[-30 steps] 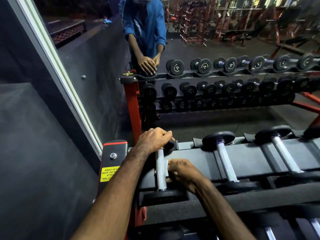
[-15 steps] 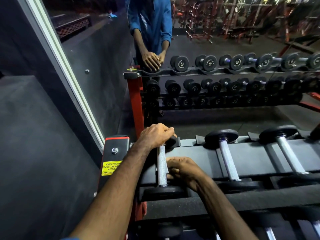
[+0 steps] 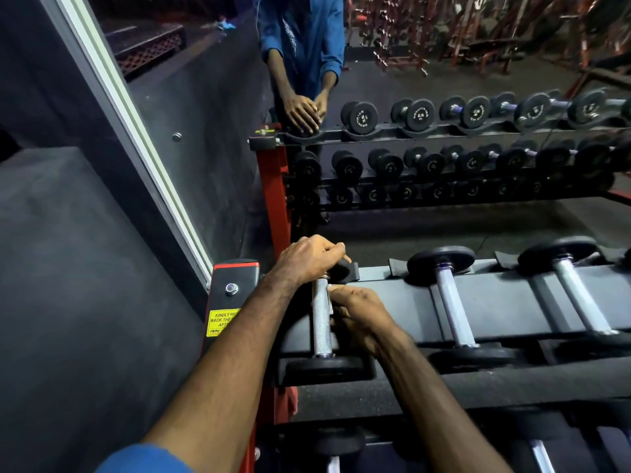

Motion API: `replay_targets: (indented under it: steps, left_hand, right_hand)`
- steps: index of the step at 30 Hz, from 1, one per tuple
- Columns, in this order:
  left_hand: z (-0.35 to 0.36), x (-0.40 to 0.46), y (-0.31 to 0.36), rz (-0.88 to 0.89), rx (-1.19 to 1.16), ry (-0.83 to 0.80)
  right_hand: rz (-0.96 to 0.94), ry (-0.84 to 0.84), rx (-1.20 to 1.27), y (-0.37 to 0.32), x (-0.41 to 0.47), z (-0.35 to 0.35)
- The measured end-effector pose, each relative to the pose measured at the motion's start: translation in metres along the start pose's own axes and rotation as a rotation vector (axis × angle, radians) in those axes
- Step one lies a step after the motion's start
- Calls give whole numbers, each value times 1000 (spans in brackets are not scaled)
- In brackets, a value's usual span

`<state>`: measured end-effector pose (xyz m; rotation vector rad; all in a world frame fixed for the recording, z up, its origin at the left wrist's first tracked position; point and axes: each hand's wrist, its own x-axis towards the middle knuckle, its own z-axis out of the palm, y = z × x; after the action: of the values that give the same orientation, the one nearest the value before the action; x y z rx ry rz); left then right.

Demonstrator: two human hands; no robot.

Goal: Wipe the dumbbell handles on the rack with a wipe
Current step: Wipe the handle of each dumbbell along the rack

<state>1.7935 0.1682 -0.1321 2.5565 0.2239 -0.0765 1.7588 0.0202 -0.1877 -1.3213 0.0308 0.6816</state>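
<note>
— So, where's the dumbbell?
— Leftmost slot of the black-and-red steel rack [image 3: 478, 298]. My left hand [image 3: 307, 257] clasps the far black end of the knurled silver-handled dumbbell [image 3: 322, 322]; my right hand [image 3: 358, 312] is curled against its handle. Wipe hidden.

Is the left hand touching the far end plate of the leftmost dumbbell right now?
Touching. The head view shows the left hand lying over the dumbbell's far end plate, fingers curled over its top, with no gap visible between them.
</note>
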Motion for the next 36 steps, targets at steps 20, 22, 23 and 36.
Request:
replay_targets:
  steps: [20,22,23,36]
  left_hand:
    - [1,1,-2,41,-13,-3]
    - [0,1,-1,39,-11,-1]
    - [0,1,-3,41,-11,-6]
    - [3,4,-4,37,-16,9]
  right_hand:
    - [-180,190,-176,14,-3,4]
    - [-226,233,-272,7,5,10]
    - [-214,243,-328,8,3,9]
    - [-237,341,-611,12,-16,9]
